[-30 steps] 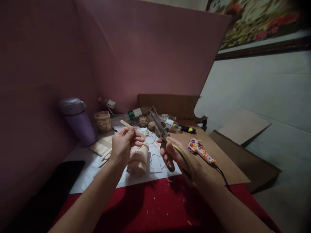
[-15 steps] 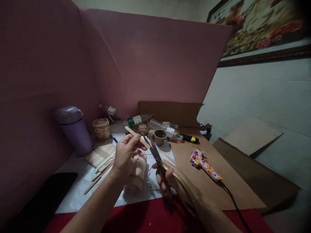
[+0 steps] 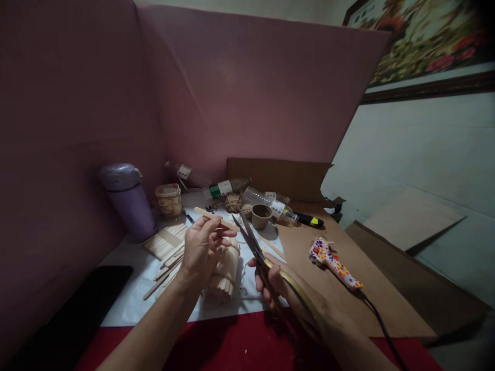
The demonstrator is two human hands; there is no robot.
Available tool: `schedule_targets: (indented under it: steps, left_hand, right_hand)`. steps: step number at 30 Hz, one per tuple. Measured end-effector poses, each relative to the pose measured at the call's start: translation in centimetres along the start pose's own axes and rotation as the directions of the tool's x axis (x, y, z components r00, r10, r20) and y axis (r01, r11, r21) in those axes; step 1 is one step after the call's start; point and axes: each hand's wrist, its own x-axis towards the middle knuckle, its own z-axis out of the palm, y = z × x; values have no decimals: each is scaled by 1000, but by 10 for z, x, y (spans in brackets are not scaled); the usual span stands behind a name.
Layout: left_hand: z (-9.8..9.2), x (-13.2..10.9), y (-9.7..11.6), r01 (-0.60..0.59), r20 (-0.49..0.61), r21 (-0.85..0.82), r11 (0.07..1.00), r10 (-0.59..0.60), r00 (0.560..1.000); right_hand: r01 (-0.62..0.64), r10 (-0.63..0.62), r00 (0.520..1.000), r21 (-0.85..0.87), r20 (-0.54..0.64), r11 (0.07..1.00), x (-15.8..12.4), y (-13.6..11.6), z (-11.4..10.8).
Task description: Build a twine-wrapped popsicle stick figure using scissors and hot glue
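Note:
My left hand [image 3: 201, 245] pinches a wooden craft stick [image 3: 228, 224] between thumb and fingers, its right end pointing at the scissors. In my right hand [image 3: 273, 281] is a large pair of scissors [image 3: 252, 241] with brass-coloured handles; the blades are parted and their tips lie close to the stick's end. Whether the blades touch the stick, I cannot tell. Below my left hand stands a bundle of craft sticks [image 3: 225, 270] bound with twine, partly hidden by that hand. Loose craft sticks [image 3: 166, 273] lie to the left, beside a banded stack of sticks [image 3: 164, 241].
Behind the hands are a small brown pot [image 3: 262, 216], a twine ball [image 3: 233, 202], plastic bottles [image 3: 266, 198] and a black-yellow cutter [image 3: 310, 220]. A flowered glue gun [image 3: 334, 263] with a cord lies on cardboard at right. A purple tumbler [image 3: 129, 203] and small basket [image 3: 169, 201] stand left.
The view has shifted a little, so the scene sits farther right. The craft stick has tilted flatter, and the scissors' blades have moved slightly off its end.

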Motion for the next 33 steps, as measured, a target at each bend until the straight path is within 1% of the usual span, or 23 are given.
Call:
schedule_targets:
  steps: [3,7,9,14,20,25,30,33]
  left_hand:
    - [0,0,0,29,1,-1,1000,-29,1000]
    - [0,0,-1,36,32,1,999,-36,999]
    - [0,-1,-2,26,38,5,1000,-26,999]
    - [3,-2,-3,28,16,-15,1000,-28,999]
    - [6,-5,-4,45,32,-42,998,-44,999]
    - [3,-3,-5,50,53,-38,998,-48,997]
    - [-1,-1,-5,25,24,-37,999,-24,999]
    - [-1,-1,-5,16,17,-62,998,-15,1000]
  right_hand:
    - [-90,89,993,23,75,996,1,-5,3]
    - [-100,98,994,34,47,994,-2,-7,5]
    - [-115,113,992,34,52,993,-4,-7,5]
    - [-101,99,993,29,68,994,-4,-4,5]
    - [-105,105,994,23,25,994,-4,-4,7]
    - [-132,131,991,26,33,991,-8,-11,8]
    - [-139,140,990,55,1,989,-9,-17,11]
    - [-127,126,992,85,13,988,-8,-14,11]
